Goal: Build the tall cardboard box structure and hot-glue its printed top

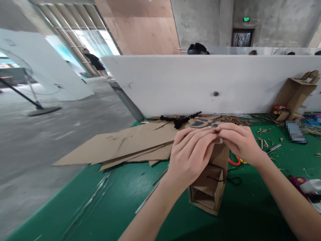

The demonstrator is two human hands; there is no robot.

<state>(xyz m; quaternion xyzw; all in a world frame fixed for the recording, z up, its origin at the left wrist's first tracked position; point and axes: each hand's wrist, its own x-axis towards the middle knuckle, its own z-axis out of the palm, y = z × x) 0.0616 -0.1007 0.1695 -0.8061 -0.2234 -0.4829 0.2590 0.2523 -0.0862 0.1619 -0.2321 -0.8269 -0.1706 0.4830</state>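
Observation:
A tall cardboard box stands on the green table in front of me, with an open compartment near its base and a thin black cord coming out of it. At its upper end, my left hand is closed, fingers bent over the cardboard edge. My right hand pinches a brownish cardboard bit at the same spot, its fingertips meeting those of the left. Both hands cover most of the box's top, so the exact grip is partly hidden. Orange-handled scissors lie just behind the right wrist.
Flat cardboard sheets lie stacked at left, overhanging the table edge. Black cloth-like material and cardboard scraps lie at the back. A utility knife, a phone and another cardboard box are at right. A white partition stands behind.

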